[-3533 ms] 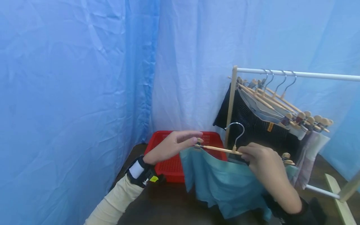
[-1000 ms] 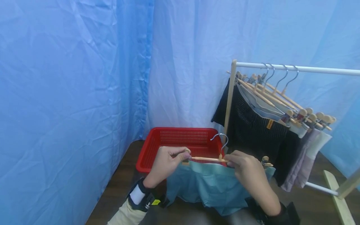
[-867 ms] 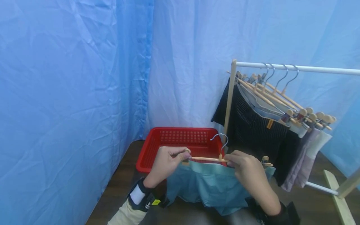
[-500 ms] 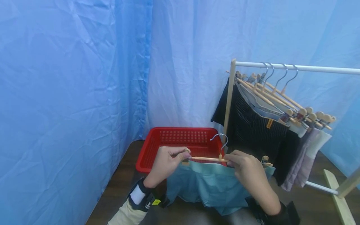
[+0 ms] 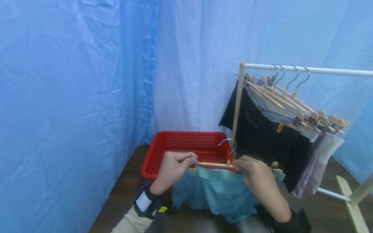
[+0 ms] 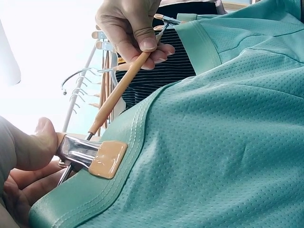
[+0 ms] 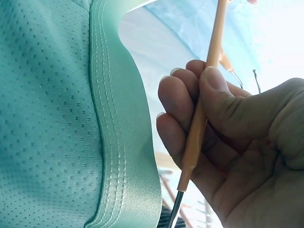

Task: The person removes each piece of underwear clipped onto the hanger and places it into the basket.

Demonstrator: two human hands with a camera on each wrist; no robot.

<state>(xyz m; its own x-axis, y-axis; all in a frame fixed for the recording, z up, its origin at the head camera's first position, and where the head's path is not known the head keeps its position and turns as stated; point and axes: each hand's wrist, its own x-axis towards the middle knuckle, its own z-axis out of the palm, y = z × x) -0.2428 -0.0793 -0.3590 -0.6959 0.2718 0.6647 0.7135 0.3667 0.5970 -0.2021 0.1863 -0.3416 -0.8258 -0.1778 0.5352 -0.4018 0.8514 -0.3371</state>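
Note:
Teal perforated shorts [image 5: 220,191] hang by the waistband from a wooden clip hanger [image 5: 214,165] with a metal hook. My left hand [image 5: 170,170] pinches the clip at the hanger's left end between thumb and fingers. In the left wrist view, the tan pad of that clip [image 6: 108,159] lies over the waistband, with metal arms behind it. My right hand [image 5: 256,173] grips the wooden bar just right of the hook, fingers curled round it, as the right wrist view shows. A second clip [image 5: 276,167] holds the waistband's right end.
A red plastic basket [image 5: 192,140] stands behind the hanger on the dark table [image 5: 116,200]. To the right, a rack with a white rail [image 5: 326,71] carries several clip hangers with a black striped garment [image 5: 262,129] and mauve clothing [image 5: 310,168]. Blue curtains [image 5: 73,113] surround the table.
Since the oldest frame, my left hand has gone from extended fingers beside the clip to pinching it. Hanger, shorts and right hand have shifted left and lower. Over the last second everything holds still.

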